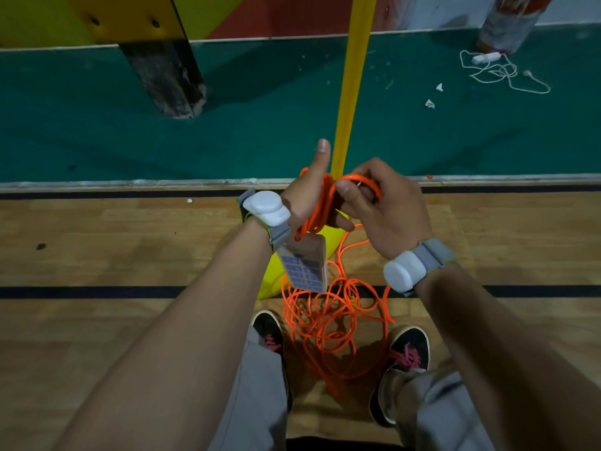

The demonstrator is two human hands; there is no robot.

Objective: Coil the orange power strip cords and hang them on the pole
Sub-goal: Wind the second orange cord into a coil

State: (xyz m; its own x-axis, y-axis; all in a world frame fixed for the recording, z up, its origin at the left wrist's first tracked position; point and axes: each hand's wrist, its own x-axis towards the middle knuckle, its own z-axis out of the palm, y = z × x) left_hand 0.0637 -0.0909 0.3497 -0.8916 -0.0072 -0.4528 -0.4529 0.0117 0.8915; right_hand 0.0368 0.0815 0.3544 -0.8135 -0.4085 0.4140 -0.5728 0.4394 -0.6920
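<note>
Both forearms bare, reaching forward and converging at centre of view. Left hand (304, 198): thumb (322, 154) straight, pointing up and away; cord (320, 203) loops wrapped round palm, fingers mostly hidden behind loops. Right hand (390, 209): back toward camera, thumb and fingers curled, pinching cord loop just beside left hand. Hands nearly touching. Left band (265, 208) and right band (409, 270): grey strap with white pod on each wrist. Below: grey trouser legs, left shoe (270, 330) and right shoe (406, 349) apart.

The orange cord (320, 323) looks like glossy, smooth plastic. The floor (113, 255) is varnished wood. The yellow pole (353, 79) is smooth and matt.
</note>
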